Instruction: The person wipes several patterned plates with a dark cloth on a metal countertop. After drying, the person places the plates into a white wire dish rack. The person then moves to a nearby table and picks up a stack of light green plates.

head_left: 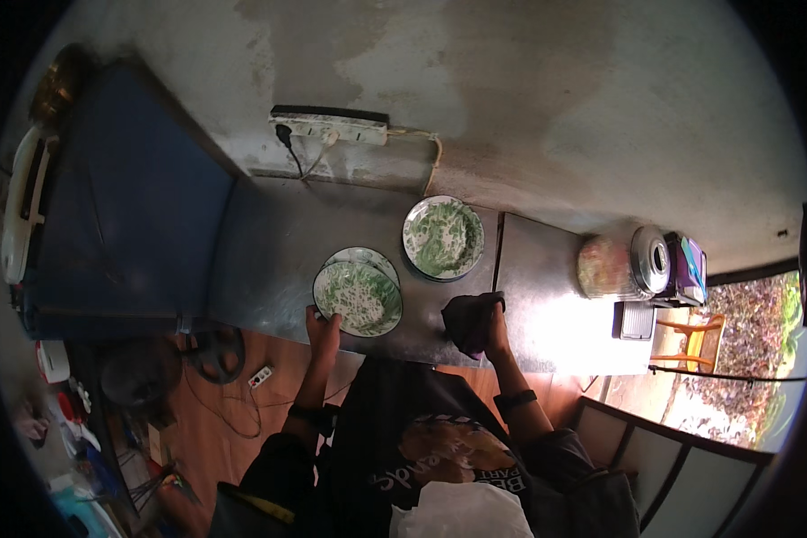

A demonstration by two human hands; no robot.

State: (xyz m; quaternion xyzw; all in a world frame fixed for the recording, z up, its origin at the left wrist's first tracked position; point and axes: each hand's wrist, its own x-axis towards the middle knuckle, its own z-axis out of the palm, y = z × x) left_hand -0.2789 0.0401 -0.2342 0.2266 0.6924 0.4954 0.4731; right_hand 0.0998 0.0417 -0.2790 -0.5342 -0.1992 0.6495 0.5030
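My left hand [325,331] grips the near left rim of a green-and-white speckled enamel plate [358,299]. Beneath it, another similar plate [363,255] shows along the far edge. In my right hand [497,331] is a bunched dark purple cloth [469,323], held over the near part of the metal tabletop. A second stack of green-and-white plates [443,237] rests farther back, between the two hands and closer to the wall.
The metal table [276,235] runs along a stained wall carrying a power strip [329,126]. Toward the right stand a lidded jar [619,263] and a dark container [686,269] with purple contents. A blue panel [141,202] borders the left end.
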